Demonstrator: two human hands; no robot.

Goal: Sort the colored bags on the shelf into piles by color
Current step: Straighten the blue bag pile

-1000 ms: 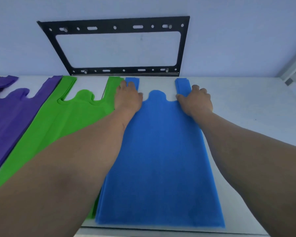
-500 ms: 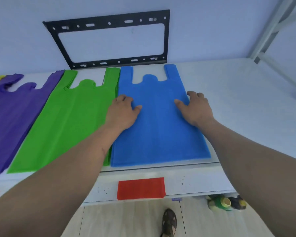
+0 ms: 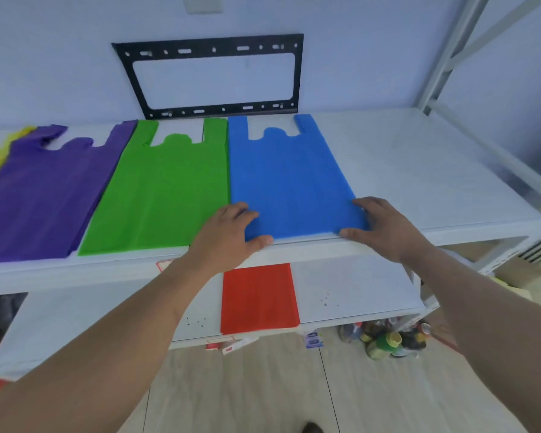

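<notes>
At the front edge of the white shelf (image 3: 419,189), the left hand (image 3: 228,235) and right hand (image 3: 384,228) lie palm-down with fingers spread open on the blue bag pile's (image 3: 288,176) near corners, thumbs along its hem, beside the green pile (image 3: 166,189) and purple pile (image 3: 44,195).

No readable text anywhere

The small red-and-white packets (image 3: 231,345) under the lower shelf carry print too blurred to read; so do the blue packet (image 3: 313,339) and the bottle labels (image 3: 384,342) on the floor.
</notes>
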